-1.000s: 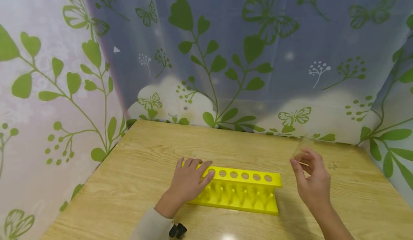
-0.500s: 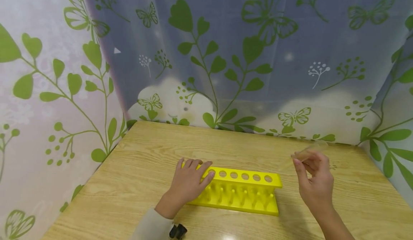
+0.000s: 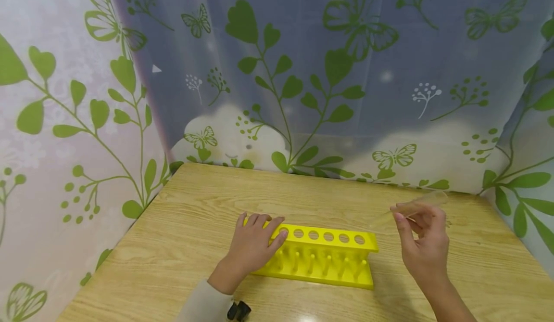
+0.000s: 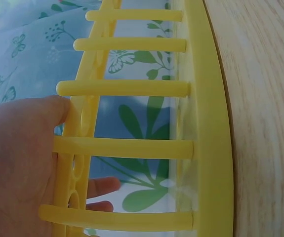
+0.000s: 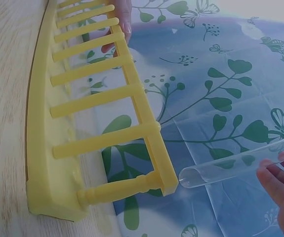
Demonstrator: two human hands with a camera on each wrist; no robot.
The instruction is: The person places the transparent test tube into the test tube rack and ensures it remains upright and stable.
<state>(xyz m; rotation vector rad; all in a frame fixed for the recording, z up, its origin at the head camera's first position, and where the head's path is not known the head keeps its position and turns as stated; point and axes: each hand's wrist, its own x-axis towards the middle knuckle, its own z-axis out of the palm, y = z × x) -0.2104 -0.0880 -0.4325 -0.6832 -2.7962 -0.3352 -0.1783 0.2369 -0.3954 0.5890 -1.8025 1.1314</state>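
A yellow test tube rack [image 3: 322,278], with a row of round holes along its top bar and upright pegs on its base, stands on the table. My left hand [image 3: 253,242] grips its top bar at the left end; in the left wrist view the thumb and fingertips [image 4: 103,186] show on opposite sides of that bar. Right of the rack, my right hand [image 3: 425,240] pinches a clear test tube [image 5: 221,168] between thumb and fingers. The tube is tilted, its left end lower and near the rack's right end. Part of it is hidden behind the fingers.
The wooden table [image 3: 207,192] reaches back to a hanging cloth [image 3: 303,100] printed with green leaves and butterflies. More printed cloth hangs at left and right. A small black object [image 3: 238,310] sits by the left sleeve [image 3: 205,302].
The test tube in my right hand has swung from steep to a flatter slant, its upper end going right. The right hand has shifted slightly right; the left hand and rack stayed still.
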